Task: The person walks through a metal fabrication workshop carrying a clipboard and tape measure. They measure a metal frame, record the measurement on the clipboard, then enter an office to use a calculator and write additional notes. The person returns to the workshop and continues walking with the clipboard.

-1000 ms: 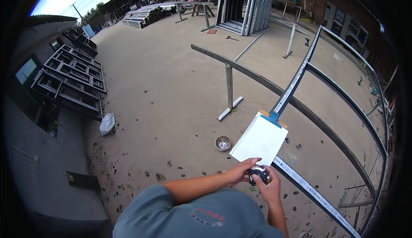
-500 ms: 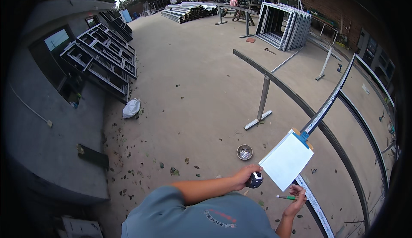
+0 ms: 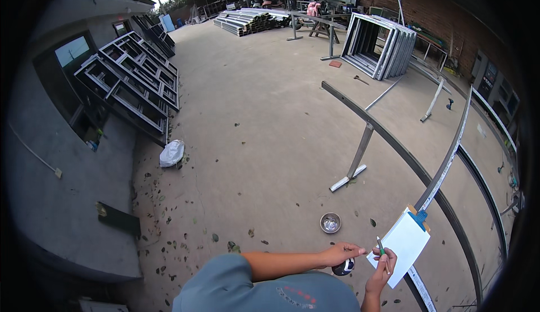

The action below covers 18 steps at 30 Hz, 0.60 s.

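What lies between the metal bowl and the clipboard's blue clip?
In the head view: concrete floor past the metal bowl, one dark leaf roughly midway, then the edge of the white paper just short of the blue clip.

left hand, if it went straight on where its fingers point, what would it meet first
Probably the left corner of the white paper on the clipboard, just ahead of the left hand; the right hand, holding a pen, comes next. Depth is unclear, so it might pass above or below.
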{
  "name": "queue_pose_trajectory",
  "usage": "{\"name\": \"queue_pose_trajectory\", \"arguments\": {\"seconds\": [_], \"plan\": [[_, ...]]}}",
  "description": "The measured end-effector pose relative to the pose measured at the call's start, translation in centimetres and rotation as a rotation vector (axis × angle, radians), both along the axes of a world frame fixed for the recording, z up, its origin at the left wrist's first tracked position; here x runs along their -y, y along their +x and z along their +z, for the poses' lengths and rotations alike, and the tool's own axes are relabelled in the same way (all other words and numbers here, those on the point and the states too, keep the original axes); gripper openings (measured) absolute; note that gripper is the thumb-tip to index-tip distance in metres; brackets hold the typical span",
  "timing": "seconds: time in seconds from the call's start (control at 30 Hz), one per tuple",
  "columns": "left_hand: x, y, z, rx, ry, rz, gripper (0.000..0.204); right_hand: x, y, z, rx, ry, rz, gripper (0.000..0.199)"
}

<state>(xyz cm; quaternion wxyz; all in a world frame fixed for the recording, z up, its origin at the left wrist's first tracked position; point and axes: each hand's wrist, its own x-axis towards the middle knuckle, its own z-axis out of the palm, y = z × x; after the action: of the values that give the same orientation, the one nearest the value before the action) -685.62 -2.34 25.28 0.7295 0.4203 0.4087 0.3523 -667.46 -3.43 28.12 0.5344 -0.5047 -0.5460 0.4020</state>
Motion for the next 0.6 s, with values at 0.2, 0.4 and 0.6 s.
{"name": "queue_pose_trajectory", "arguments": {"seconds": [0.2,0.4,0.6], "plan": [[-1.0,-3.3,-0.4,0.362,-0.094,0.043,0.036,-1.4,-5.7,-0.4,0.350,0.224,0.154,0.021],[-0.8,-4.2,-0.4,0.514,-0.147,0.138,0.020,-1.4,-6.7,0.7,0.315,0.210,0.242,0.030],[-0.7,-4.3,0.5,0.497,-0.093,0.190,0.019,-1.6,-5.6,1.3,0.264,0.205,0.323,0.037]]}}
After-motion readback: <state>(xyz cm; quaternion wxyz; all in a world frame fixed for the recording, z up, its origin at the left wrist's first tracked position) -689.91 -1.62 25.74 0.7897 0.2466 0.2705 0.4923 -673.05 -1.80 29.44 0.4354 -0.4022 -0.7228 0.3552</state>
